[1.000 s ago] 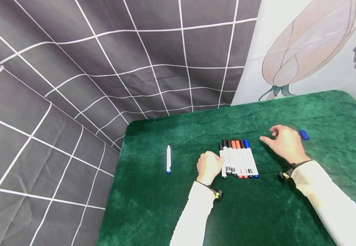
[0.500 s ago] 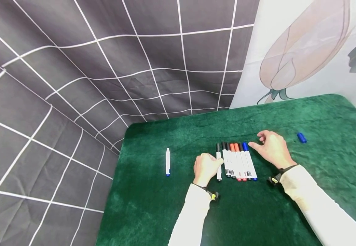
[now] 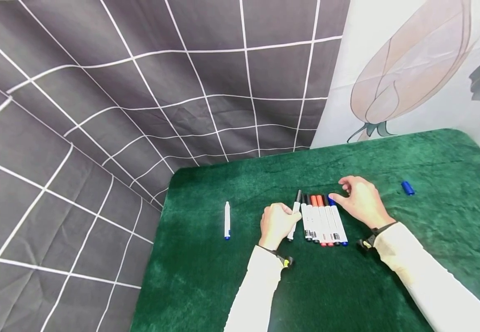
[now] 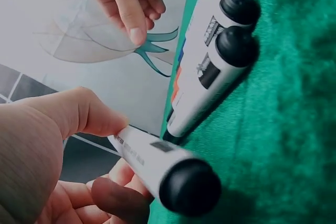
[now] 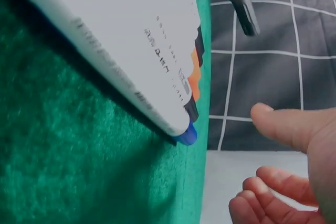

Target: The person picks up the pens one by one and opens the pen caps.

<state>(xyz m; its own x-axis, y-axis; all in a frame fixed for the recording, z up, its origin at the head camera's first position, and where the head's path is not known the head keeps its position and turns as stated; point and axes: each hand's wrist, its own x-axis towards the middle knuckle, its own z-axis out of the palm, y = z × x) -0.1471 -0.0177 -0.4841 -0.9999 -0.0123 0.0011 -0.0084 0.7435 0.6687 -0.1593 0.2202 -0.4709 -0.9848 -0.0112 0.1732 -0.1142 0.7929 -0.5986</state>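
Note:
My left hand [image 3: 275, 226] pinches a black-capped whiteboard marker [image 4: 152, 161] between thumb and fingers. The marker is tilted, lifted off the cloth in the right wrist view, and just left of a row of white markers [image 3: 320, 223]. Black, orange and blue caps point away from me in that row. At its right end lies a blue-capped marker [image 5: 126, 80]. My right hand [image 3: 362, 201] hovers beside that blue cap, thumb towards it and fingers loosely bent. Nothing is in the right hand in the right wrist view [image 5: 283, 166].
A white marker [image 3: 227, 221] with a blue end and no cap on its tip lies alone to the left. A loose blue cap [image 3: 407, 187] lies to the right. Green cloth [image 3: 327, 286] covers the table; a dark checked curtain [image 3: 223, 69] hangs behind.
My left hand has drawn the black-capped marker left out of the row, then tilted it with the cap end rightward. My right hand has moved left, to the blue-capped marker's end.

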